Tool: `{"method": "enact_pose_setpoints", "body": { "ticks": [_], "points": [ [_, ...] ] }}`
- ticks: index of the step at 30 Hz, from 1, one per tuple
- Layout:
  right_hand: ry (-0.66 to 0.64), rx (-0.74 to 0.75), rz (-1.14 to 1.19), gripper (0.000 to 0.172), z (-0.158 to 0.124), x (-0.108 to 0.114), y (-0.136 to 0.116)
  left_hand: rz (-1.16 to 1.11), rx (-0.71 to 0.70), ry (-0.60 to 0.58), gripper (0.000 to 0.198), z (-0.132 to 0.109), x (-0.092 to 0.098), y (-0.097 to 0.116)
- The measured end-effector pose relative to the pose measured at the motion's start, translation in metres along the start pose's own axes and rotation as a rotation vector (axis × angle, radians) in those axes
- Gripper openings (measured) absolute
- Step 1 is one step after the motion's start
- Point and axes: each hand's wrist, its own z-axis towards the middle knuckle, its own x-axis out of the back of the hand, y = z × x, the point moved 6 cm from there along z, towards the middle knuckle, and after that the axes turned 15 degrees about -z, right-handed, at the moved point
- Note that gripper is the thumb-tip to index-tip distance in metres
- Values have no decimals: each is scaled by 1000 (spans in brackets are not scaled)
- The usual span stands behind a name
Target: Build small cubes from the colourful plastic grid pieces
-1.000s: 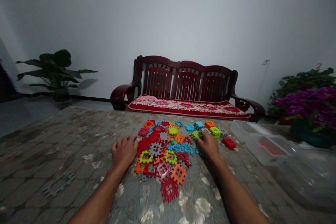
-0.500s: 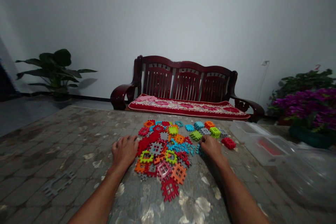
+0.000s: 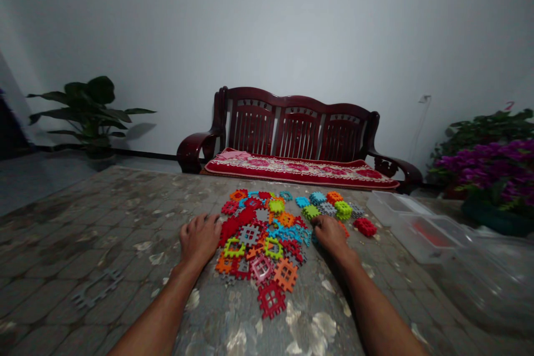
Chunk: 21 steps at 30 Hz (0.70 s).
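Note:
A heap of colourful toothed plastic building tiles lies on the table in front of me, with an orange tile [image 3: 286, 274] and a dark red tile [image 3: 271, 299] on its near side. My left hand [image 3: 200, 236] rests open on the table at the heap's left edge, fingers spread and holding nothing. To the right of the heap, my right hand [image 3: 330, 235] is closed with its fingers curled down around a blue building tile [image 3: 316, 238], mostly hidden under the hand. Beyond it are stacked tiles, including a green stack [image 3: 310, 212] and a red stack [image 3: 365, 227].
Clear plastic boxes [image 3: 434, 236] stand on the right, near a pot of purple flowers [image 3: 492, 169]. A loose grey tile frame [image 3: 98, 289] lies at the left. Behind the table [image 3: 137, 206] is a dark wooden bench [image 3: 298, 128].
My right hand has shifted slightly left towards the heap, uncovering a bit of an orange tile behind it. My left hand stays in place. The view has moved very slightly.

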Motion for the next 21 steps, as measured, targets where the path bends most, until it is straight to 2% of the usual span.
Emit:
{"method": "enact_pose_setpoints", "body": {
  "ticks": [6, 11, 16, 21],
  "points": [
    [-14, 15, 37, 44, 0, -1, -3, 19, 6, -8, 47, 0, 0, 0],
    [74, -29, 123, 42, -2, 6, -9, 11, 4, -9, 47, 0, 0, 0],
    [123, 169, 250, 41, 1, 13, -58, 26, 7, -8, 46, -1, 3, 3],
    [128, 348, 83, 50, 11, 26, -107, 10, 22, -31, 47, -2, 5, 4]
  ]
}}
